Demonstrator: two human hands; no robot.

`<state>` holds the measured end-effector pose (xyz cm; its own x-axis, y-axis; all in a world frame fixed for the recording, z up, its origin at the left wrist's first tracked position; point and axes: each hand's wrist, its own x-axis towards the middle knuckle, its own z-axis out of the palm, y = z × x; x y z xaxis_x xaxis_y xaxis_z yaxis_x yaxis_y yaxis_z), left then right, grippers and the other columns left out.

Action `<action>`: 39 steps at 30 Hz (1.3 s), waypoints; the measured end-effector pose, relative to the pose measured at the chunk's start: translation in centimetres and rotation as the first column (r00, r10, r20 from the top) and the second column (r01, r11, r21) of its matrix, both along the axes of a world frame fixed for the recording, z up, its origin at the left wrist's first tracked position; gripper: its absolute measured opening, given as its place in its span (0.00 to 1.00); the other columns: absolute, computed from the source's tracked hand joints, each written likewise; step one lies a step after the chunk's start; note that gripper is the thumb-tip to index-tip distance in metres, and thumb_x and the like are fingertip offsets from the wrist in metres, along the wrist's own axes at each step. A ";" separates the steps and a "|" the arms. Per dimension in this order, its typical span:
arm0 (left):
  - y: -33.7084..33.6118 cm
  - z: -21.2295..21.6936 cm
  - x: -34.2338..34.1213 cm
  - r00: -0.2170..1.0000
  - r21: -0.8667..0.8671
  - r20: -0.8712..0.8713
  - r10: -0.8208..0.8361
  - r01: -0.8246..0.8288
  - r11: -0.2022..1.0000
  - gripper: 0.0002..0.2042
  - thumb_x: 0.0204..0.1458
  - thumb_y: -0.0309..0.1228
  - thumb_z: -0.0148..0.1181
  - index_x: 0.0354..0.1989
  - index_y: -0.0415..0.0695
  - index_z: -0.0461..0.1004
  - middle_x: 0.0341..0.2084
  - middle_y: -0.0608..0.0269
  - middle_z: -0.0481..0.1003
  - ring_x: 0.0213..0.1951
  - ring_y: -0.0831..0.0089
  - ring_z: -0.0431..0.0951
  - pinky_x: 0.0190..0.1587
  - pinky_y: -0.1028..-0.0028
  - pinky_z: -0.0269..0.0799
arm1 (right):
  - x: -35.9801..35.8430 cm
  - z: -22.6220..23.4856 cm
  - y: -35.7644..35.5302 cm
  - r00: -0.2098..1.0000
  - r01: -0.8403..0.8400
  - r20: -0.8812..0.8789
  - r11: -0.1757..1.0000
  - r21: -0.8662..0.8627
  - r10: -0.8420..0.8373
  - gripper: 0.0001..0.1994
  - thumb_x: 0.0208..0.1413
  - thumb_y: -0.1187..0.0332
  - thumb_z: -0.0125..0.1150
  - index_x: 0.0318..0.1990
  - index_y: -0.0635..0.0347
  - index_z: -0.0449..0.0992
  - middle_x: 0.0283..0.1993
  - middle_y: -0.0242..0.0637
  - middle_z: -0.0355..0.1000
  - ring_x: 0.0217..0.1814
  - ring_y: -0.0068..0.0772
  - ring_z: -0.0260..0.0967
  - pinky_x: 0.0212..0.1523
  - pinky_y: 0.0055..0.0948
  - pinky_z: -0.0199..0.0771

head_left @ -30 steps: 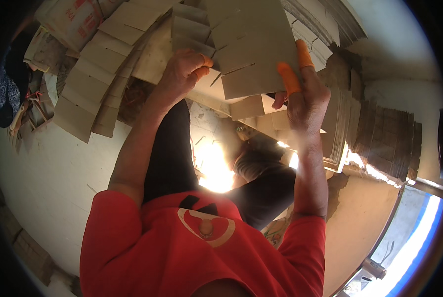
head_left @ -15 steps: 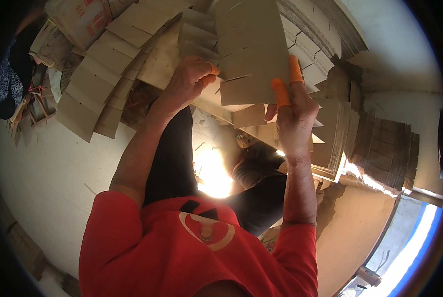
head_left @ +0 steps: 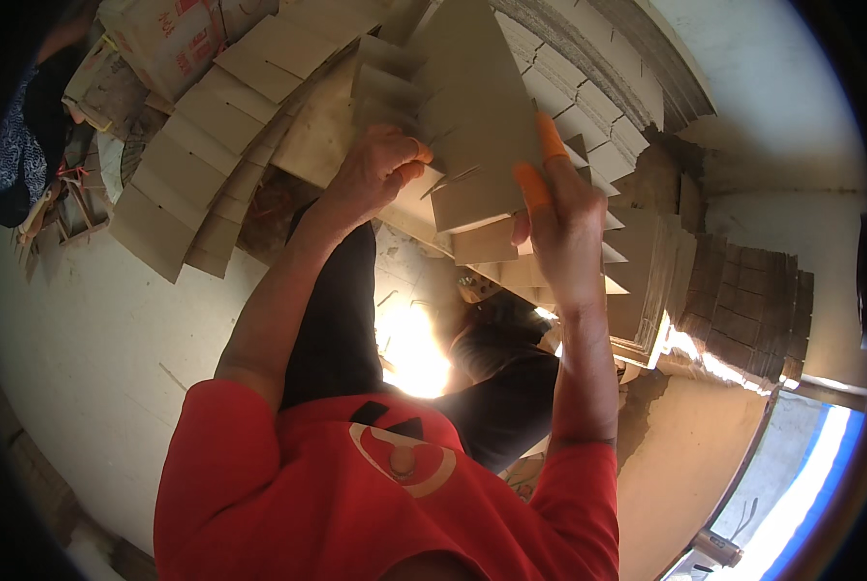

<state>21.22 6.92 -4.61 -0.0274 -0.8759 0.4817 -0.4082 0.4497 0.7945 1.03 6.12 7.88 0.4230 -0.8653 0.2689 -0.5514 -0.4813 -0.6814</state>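
Noted at centre, between both hands: grey slotted cardboard sheet [head_left: 482, 126], tilted, running from near end toward far side, partly over fanned cross strips [head_left: 390, 87]. Found right hand [head_left: 569, 218] clamped on right edge of cardboard sheet, toward near end, with orange finger covers [head_left: 530, 186] on two digits. Found left hand [head_left: 375, 172] just left of near end, covered digits drawn close together beside cross strips. Cannot tell from this angle about any strip pinched between. Observed pale strip ends [head_left: 612, 256] projecting to right of right hand.

Judged step in hand: fitting cardboard sheet to cross strips, slot against slot. Cannot confirm any slot engaged; rated as alignment, not seating. Judged next move to call for levelling the tilt, matching each slot to a strip, steadying strips at left, then pressing evenly from right. Advise watching for bent slot edges or a skipped strip.

Recorded nearby: overlapping slotted sheets [head_left: 196, 155] at left, stacked slotted sheets [head_left: 588, 97] at far right, darker cardboard stack [head_left: 748, 300] farther right, pale carton [head_left: 167, 44] with red markings at far left.
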 end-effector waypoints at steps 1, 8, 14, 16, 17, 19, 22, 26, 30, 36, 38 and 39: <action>-0.1 -0.1 0.0 1.000 -0.008 0.009 0.001 -0.001 1.000 0.08 0.44 0.17 0.61 0.33 0.39 0.76 0.26 0.61 0.71 0.32 0.68 0.71 0.32 0.72 0.69 | 0.1 -0.1 -0.3 0.999 -0.034 0.004 0.999 -0.010 0.034 0.19 0.57 0.80 0.49 0.57 0.70 0.66 0.18 0.30 0.64 0.13 0.13 0.58 0.15 0.18 0.60; -0.4 -0.3 -0.3 0.998 -0.019 0.025 0.059 -0.058 0.998 0.09 0.43 0.16 0.59 0.33 0.39 0.76 0.24 0.59 0.71 0.31 0.66 0.71 0.31 0.70 0.68 | 1.6 -2.8 -1.2 0.999 -0.006 -0.035 0.984 0.176 0.013 0.15 0.57 0.79 0.49 0.52 0.72 0.68 0.17 0.32 0.66 0.13 0.15 0.58 0.13 0.21 0.60; -0.8 -0.5 0.0 0.999 -0.049 0.048 0.013 -0.011 0.999 0.10 0.42 0.15 0.59 0.34 0.39 0.76 0.25 0.59 0.74 0.31 0.64 0.71 0.33 0.69 0.68 | 2.2 -4.2 -0.3 0.990 -0.073 -0.132 0.987 -0.143 0.054 0.12 0.54 0.80 0.51 0.47 0.74 0.67 0.17 0.45 0.67 0.13 0.33 0.63 0.16 0.30 0.65; -0.8 -0.6 0.1 0.999 -0.061 0.051 -0.001 0.004 0.998 0.10 0.42 0.15 0.59 0.34 0.38 0.76 0.26 0.59 0.75 0.32 0.64 0.71 0.34 0.69 0.69 | 2.8 -4.0 0.5 0.985 -0.117 -0.156 0.958 -0.261 0.078 0.12 0.53 0.81 0.50 0.45 0.75 0.67 0.18 0.51 0.67 0.15 0.44 0.67 0.18 0.34 0.67; -0.7 -0.5 0.1 0.998 -0.061 0.058 -0.007 0.011 0.998 0.10 0.42 0.15 0.58 0.34 0.38 0.76 0.26 0.59 0.75 0.32 0.64 0.71 0.34 0.69 0.69 | 3.0 -3.9 0.6 0.984 -0.092 -0.167 0.970 -0.227 0.055 0.11 0.53 0.81 0.50 0.44 0.75 0.67 0.19 0.52 0.67 0.17 0.48 0.67 0.19 0.36 0.67; -0.7 -0.6 0.1 0.998 -0.080 0.069 -0.010 0.015 0.997 0.10 0.42 0.15 0.58 0.34 0.38 0.76 0.26 0.59 0.75 0.32 0.64 0.71 0.35 0.69 0.69 | 3.2 -3.6 0.9 0.982 -0.039 -0.190 0.986 -0.160 0.008 0.09 0.52 0.83 0.49 0.41 0.75 0.67 0.19 0.55 0.67 0.21 0.54 0.69 0.21 0.39 0.68; -0.8 -0.6 -0.1 0.999 -0.063 0.040 -0.007 0.010 0.998 0.10 0.43 0.15 0.58 0.35 0.37 0.76 0.26 0.59 0.74 0.34 0.65 0.71 0.36 0.70 0.69 | 3.1 -6.0 0.7 0.975 -0.036 -0.219 0.960 -0.276 -0.026 0.32 0.43 0.83 0.50 0.59 0.82 0.50 0.19 0.49 0.68 0.20 0.49 0.70 0.20 0.41 0.70; -0.6 -0.2 0.0 1.000 0.068 -0.011 -0.015 0.016 0.998 0.10 0.44 0.15 0.57 0.35 0.38 0.76 0.26 0.58 0.73 0.35 0.67 0.70 0.36 0.71 0.69 | 3.1 -6.2 1.1 0.971 0.019 -0.230 0.979 -0.203 -0.066 0.33 0.43 0.83 0.49 0.60 0.84 0.48 0.18 0.49 0.68 0.19 0.47 0.70 0.19 0.39 0.70; -0.5 -0.3 0.1 0.999 0.017 0.032 -0.024 0.024 1.000 0.10 0.44 0.16 0.57 0.36 0.38 0.76 0.25 0.59 0.72 0.34 0.67 0.70 0.35 0.71 0.69 | 3.2 -4.6 1.6 0.974 0.004 -0.220 0.976 -0.218 -0.053 0.33 0.43 0.83 0.49 0.60 0.84 0.48 0.19 0.48 0.68 0.20 0.47 0.70 0.20 0.38 0.71; -0.5 -0.1 0.1 0.999 -0.001 0.021 -0.040 0.040 0.999 0.10 0.44 0.16 0.57 0.36 0.39 0.76 0.25 0.59 0.72 0.34 0.67 0.70 0.35 0.72 0.68 | 3.5 -5.5 1.5 0.941 -0.017 -0.332 0.965 -0.260 -0.073 0.32 0.44 0.81 0.51 0.59 0.86 0.50 0.19 0.47 0.68 0.20 0.45 0.71 0.20 0.37 0.71; -0.6 -0.1 0.1 0.999 0.021 0.018 -0.040 0.039 0.999 0.10 0.44 0.16 0.57 0.36 0.39 0.76 0.25 0.59 0.72 0.34 0.68 0.70 0.35 0.72 0.68 | 3.5 -5.7 1.4 0.940 0.002 -0.328 0.964 -0.266 -0.092 0.32 0.45 0.80 0.52 0.58 0.86 0.51 0.18 0.47 0.68 0.20 0.44 0.70 0.20 0.37 0.71; -0.7 -0.1 0.1 0.999 0.032 0.016 -0.040 0.039 0.999 0.10 0.44 0.16 0.57 0.36 0.39 0.76 0.25 0.60 0.72 0.34 0.68 0.70 0.35 0.72 0.68 | 3.3 -5.7 1.2 0.942 -0.002 -0.323 0.964 -0.268 -0.088 0.31 0.46 0.79 0.53 0.58 0.87 0.51 0.18 0.46 0.68 0.20 0.44 0.70 0.20 0.37 0.71</action>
